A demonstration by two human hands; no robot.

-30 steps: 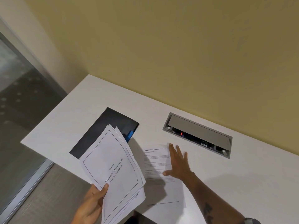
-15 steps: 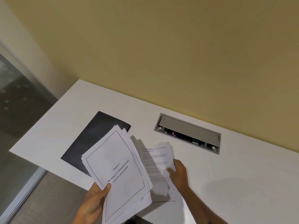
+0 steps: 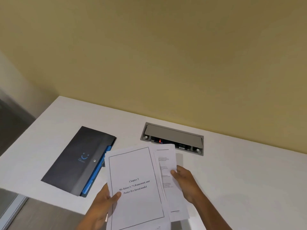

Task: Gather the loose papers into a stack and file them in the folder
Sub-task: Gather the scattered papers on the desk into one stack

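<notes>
My left hand [image 3: 101,205] grips a stack of white papers [image 3: 134,185] by its lower left edge; the top sheet is a bordered title page reading "Chapter 3". My right hand [image 3: 186,181] holds a single printed sheet [image 3: 166,163] by its right edge, tucked just behind the right side of the stack and lifted off the table. A dark folder [image 3: 74,161] with a blue inner edge and a small blue logo lies shut on the white table [image 3: 240,171], to the left of the papers.
A grey cable-access hatch [image 3: 172,138] is set into the table beyond the papers, near the yellow wall. The table's near-left edge drops to the floor and a glass panel at the left.
My right hand has picked the loose sheet up off the table and brought it left against the stack. The stack has moved right, uncovering the folder.
</notes>
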